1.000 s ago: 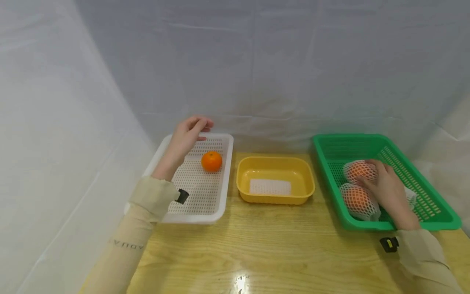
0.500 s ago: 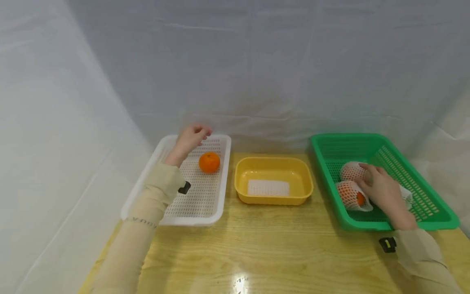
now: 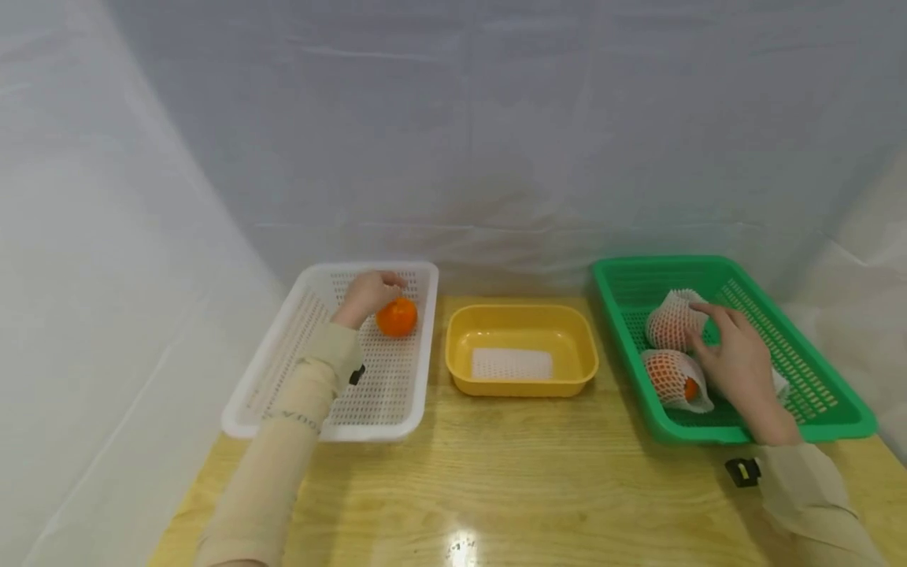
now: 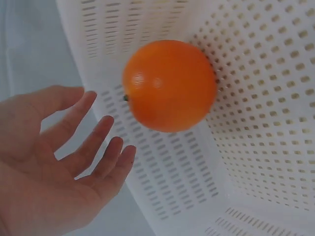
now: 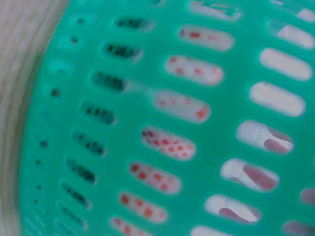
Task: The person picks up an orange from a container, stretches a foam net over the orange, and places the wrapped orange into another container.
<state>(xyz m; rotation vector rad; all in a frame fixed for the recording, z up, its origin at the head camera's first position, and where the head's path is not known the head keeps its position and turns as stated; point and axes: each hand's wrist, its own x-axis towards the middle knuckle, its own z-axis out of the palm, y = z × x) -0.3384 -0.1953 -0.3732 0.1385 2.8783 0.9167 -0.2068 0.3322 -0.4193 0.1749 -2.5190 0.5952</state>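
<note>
Over the white basket (image 3: 333,429) my left hand (image 3: 370,295) hovers beside a bare orange (image 3: 397,317). In the left wrist view the left fingers (image 4: 101,130) are spread and slightly bent, a gap away from the orange (image 4: 170,86). My right hand (image 3: 740,358) is inside the green basket (image 3: 772,435), thumb and forefinger apart next to the farther net-wrapped orange fruit (image 3: 673,321). Whether the fingertips touch its foam net cannot be told. A second net-wrapped fruit (image 3: 673,378) lies nearer, its net open at one end.
Between the baskets stands a yellow tray (image 3: 520,387) with a white foam net (image 3: 512,364) in it. Another white item (image 3: 781,384) lies partly hidden behind my right hand. The right wrist view shows mostly the green slotted wall (image 5: 142,118). White sheeting hangs behind the table (image 3: 524,472).
My left hand has come down from the white basket's far rim towards the orange. My right hand has let the farther wrapped fruit settle, its thumb and finger now wider; the nearer wrapped fruit has turned.
</note>
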